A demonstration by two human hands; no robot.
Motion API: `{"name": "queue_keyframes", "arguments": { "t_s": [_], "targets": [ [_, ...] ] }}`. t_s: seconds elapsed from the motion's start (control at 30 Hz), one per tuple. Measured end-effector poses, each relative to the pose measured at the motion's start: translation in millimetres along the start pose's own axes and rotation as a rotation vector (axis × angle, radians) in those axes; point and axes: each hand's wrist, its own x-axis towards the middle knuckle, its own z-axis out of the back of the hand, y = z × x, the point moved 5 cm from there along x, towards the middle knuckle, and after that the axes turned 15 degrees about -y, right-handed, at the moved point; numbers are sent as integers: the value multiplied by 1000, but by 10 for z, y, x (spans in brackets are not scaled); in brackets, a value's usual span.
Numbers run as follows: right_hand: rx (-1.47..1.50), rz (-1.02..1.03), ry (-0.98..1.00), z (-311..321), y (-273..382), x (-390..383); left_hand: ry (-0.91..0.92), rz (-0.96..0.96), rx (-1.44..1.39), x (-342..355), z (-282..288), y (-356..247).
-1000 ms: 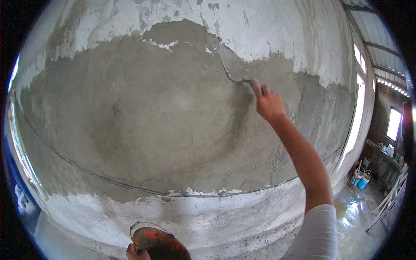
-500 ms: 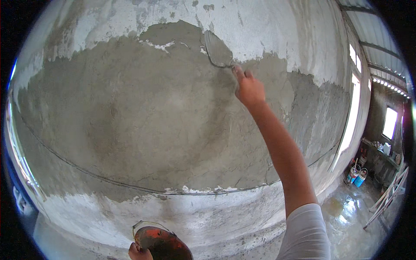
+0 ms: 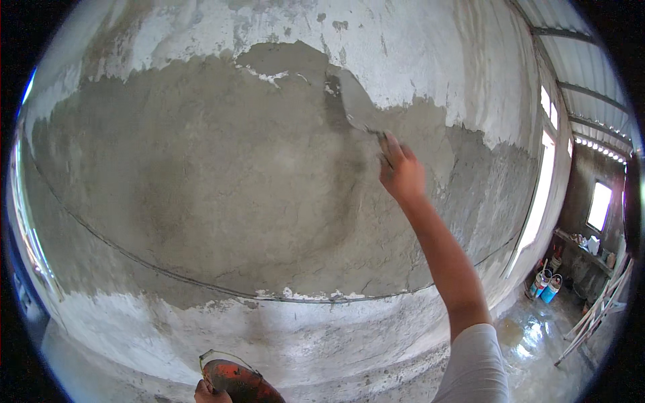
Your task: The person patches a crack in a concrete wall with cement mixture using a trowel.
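My right hand (image 3: 403, 176) is closed around the handle of a trowel (image 3: 357, 106), arm stretched up. The blade lies against the wall at the upper edge of a broad patch of grey wet-looking mortar (image 3: 248, 181), next to bare whitish wall. A darker streak runs along the blade's left side. Low in the view, my left hand (image 3: 212, 393) grips the rim of an orange-red bucket (image 3: 243, 381) with a thin curved handle. The bucket's inside is dark and smeared; its lower part is cut off by the frame.
A thin dark line (image 3: 168, 274) sags across the lower mortar in this view. To the right are window openings (image 3: 543, 181), blue-and-white buckets (image 3: 551, 287), a cluttered shelf (image 3: 591, 252) and leaning pale poles (image 3: 598, 312) on a wet, shiny floor (image 3: 531, 342).
My right hand and the trowel have moved down and slightly right along the wall, with a dark streak showing left of the blade. The bucket sits slightly lower and further left in view.
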Motion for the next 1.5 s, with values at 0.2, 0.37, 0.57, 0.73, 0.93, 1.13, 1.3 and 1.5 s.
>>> {"name": "queue_keyframes", "arguments": {
  "t_s": [0.2,0.37,0.57,0.73,0.93,1.13,1.3,1.5],
  "targets": [
    [-149,15,152,-557,189,354,-24,-70,-64,-52,-28,-70],
    [-99,41,153,-606,-290,-357,-107,-224,-204,54,-262,195],
    [-128,74,164,24,-464,-1161,-43,-167,-835,390,-994,762],
    [-30,17,181,558,-420,-1572,-103,-243,-503,111,-690,283],
    [191,-10,246,1118,66,-2265,-137,-343,-418,41,-455,26],
    [938,-1043,898,1498,436,-3591,-46,-316,-491,22,-334,-217],
    [1161,-931,1502,1811,1055,-4047,0,-263,-467,-127,-233,-512],
    [998,-128,1586,1591,1387,-3976,111,-330,-497,-236,-354,-452]
  ]
}}
